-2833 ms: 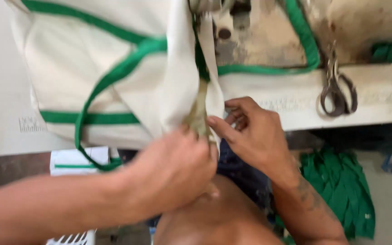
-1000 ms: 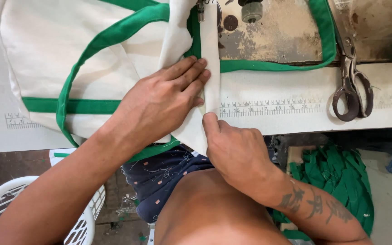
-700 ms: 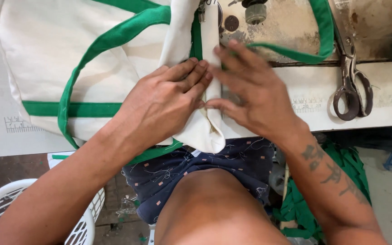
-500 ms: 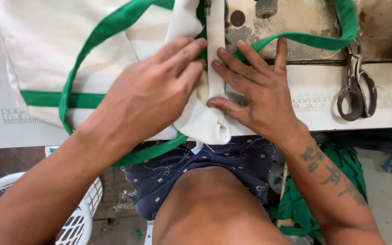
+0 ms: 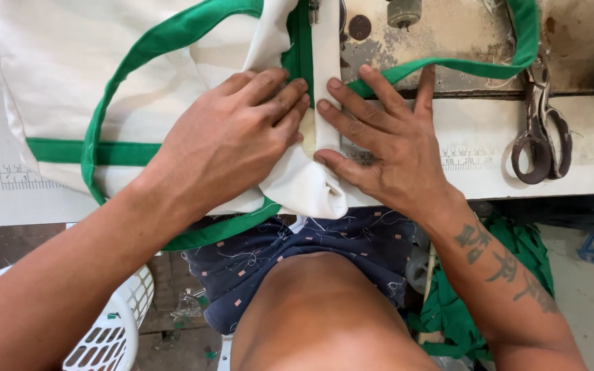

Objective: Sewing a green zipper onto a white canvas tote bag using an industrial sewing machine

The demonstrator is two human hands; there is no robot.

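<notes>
View from above onto a worn sewing table [image 5: 489,165]. Left hand [image 5: 232,141] pressed flat on a cream cloth bag [image 5: 104,75], fingers straight and close together, holding the cloth down rather than pinching it. Right hand [image 5: 386,148] flat too, fingers spread wide, fingertips against the edge of a folded cream strip [image 5: 326,75] running up between the two hands; thumb tucked by the fold near the table's front edge. Neither hand closed around anything.

Bag spread across the left half of the table, trimmed with a green band [image 5: 63,152] and a looping green strap [image 5: 152,48]. One corner of the cloth hanging over the table edge toward the lap.

To the right of the right hand, well clear of it, dark metal scissors [image 5: 541,141] lying on the table, handles nearest the viewer. More green strap [image 5: 448,63] passing just beyond the right fingertips. At the top, the scuffed base of a sewing machine [image 5: 441,31], partly cut off by the frame.

Below the table: dark patterned shorts [image 5: 290,257] dotted with thread scraps, a heap of green cloth [image 5: 517,261] on the right, a white plastic basket [image 5: 115,336] lower left, partly hidden by the left forearm.
</notes>
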